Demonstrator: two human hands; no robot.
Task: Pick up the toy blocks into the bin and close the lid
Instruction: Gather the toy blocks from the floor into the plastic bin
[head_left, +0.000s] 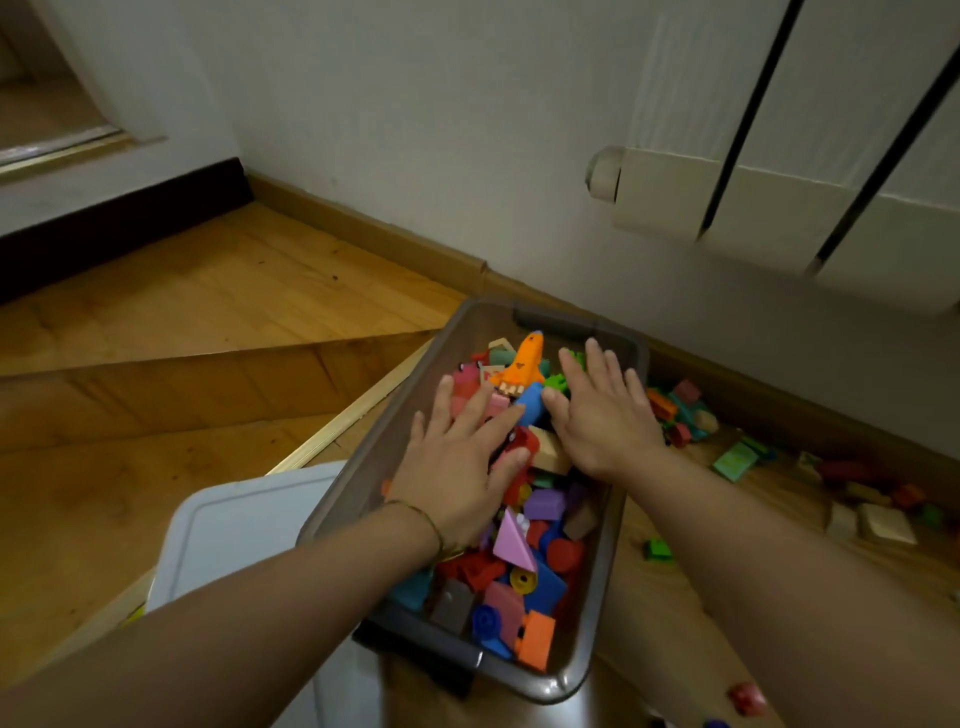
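— Status?
— My left grip and right grip lie flat, fingers spread, on the blocks in the bin.
— Lid?
— Off, lying just left of the bin.

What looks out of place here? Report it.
Loose blocks lie scattered on the floor right of the bin. The lid lies off, left of it.

Wooden floor: bin, white lid, loose blocks.
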